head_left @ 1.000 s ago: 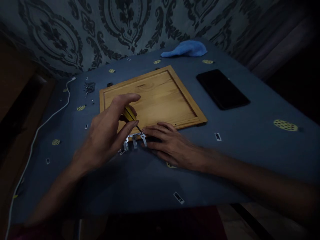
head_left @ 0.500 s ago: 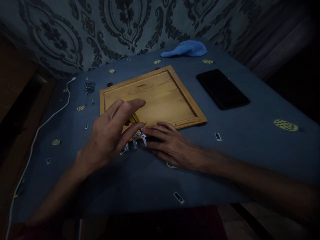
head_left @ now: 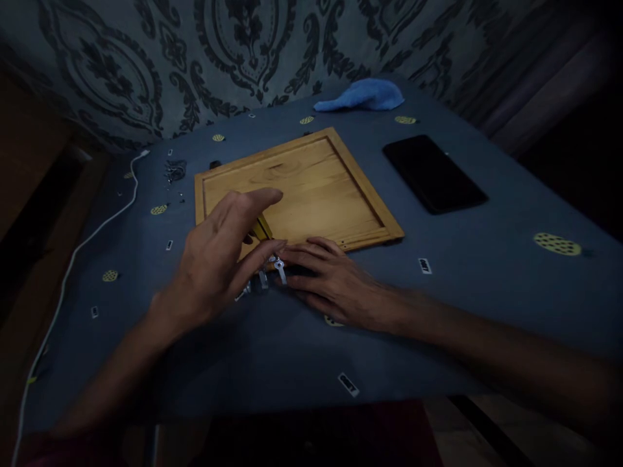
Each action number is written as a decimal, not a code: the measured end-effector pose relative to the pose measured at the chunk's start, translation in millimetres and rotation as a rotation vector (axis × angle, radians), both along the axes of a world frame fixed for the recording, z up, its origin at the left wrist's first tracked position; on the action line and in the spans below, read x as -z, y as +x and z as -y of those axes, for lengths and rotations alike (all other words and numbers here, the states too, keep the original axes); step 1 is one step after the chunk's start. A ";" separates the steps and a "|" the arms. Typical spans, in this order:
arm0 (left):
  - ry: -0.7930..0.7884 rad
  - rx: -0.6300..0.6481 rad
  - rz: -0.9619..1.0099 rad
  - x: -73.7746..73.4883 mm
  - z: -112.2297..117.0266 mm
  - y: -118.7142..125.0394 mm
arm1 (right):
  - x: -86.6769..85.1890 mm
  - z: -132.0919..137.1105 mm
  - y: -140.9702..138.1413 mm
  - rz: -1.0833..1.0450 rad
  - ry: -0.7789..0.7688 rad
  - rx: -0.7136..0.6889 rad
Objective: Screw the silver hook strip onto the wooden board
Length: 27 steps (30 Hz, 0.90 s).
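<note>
A wooden panel with a raised frame lies flat on the cloth-covered table. At its near edge sits a shiny metal hinge-like fitting. My left hand is closed around a screwdriver with a yellow and black handle, its index finger and thumb reaching past the handle. The tool slants down toward the fitting; its tip is hard to see. My right hand rests palm down by the fitting, fingers spread, some on the panel's edge and others lower, beside the fitting.
A black tablet-like slab lies to the right of the panel. Behind it is a crumpled blue cloth. Small dark metal pieces lie at the left, beside a white cable. A patterned curtain hangs at the back.
The screwdriver handle in my left hand has turned or tilted slightly, and the left thumb has shifted a little to the right. My right hand stays in place.
</note>
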<state>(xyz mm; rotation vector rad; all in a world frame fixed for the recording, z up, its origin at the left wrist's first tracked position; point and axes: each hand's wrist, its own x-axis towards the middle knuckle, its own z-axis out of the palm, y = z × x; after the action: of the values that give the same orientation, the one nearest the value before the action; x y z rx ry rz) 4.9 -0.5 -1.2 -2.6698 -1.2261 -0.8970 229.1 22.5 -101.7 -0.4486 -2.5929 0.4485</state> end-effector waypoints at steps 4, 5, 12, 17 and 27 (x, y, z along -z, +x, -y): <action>-0.018 -0.034 0.004 -0.6 0.9 0.4 | 1.0 -0.1 0.2 -0.010 0.005 0.000; -0.044 -0.038 0.019 -1.1 1.0 -0.6 | 0.6 -0.1 0.2 -0.015 0.008 -0.003; -0.120 -0.034 0.036 -2.8 1.8 -5.9 | -2.7 0.2 0.8 0.012 -0.001 0.001; -0.176 -0.119 0.145 -10.7 6.7 -7.9 | 0.1 -0.5 0.2 -0.021 0.000 -0.021; -0.160 -0.086 0.070 -6.1 6.5 -6.5 | 1.2 -0.7 1.1 -0.013 0.006 -0.012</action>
<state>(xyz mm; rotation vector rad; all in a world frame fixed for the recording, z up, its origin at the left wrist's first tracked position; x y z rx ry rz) -1.6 -7.0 5.0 -2.7009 -1.4752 -0.9240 230.2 23.2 -102.9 -0.4264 -2.5849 0.4457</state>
